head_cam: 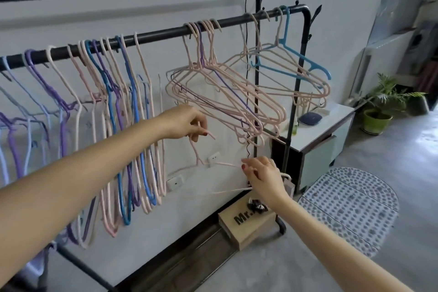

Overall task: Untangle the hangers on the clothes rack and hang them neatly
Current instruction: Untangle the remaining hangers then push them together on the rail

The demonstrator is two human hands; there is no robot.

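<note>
Rail (151,37): black bar, slopes up to the right, holds all the hung hangers.
Left bunch (113,106): many hangers packed close on the rail, purple, pink, blue and pale, hanging straight down.
Left hand (187,123): reaches in below the rail, fingers curled and pinching the hook end of a pink hanger (201,161).
Pink hanger: off the rail, held low between both hands, in front of the white wall (71,19), near two sockets (214,157).
Middle bunch (222,97): pink hangers and one purple, hooks close together on the rail, bodies tilted and crossed over each other, above the held hanger.
Right hand (264,176): lower, thumb and fingers pinching the far end of the pink hanger, ring on one finger.
Cord (246,54): thin and black, hangs down past the middle bunch.
Right bunch (291,64): pink hangers and one blue, near the end of the rail, tilted and overlapped.
Box (246,223): brown, on the floor by the rack foot, says "Mr."
Mat (350,208): round, spotted, on the grey floor.
Cabinet (327,144): white, behind the rack.
Plant (384,104): green pot, far right.
</note>
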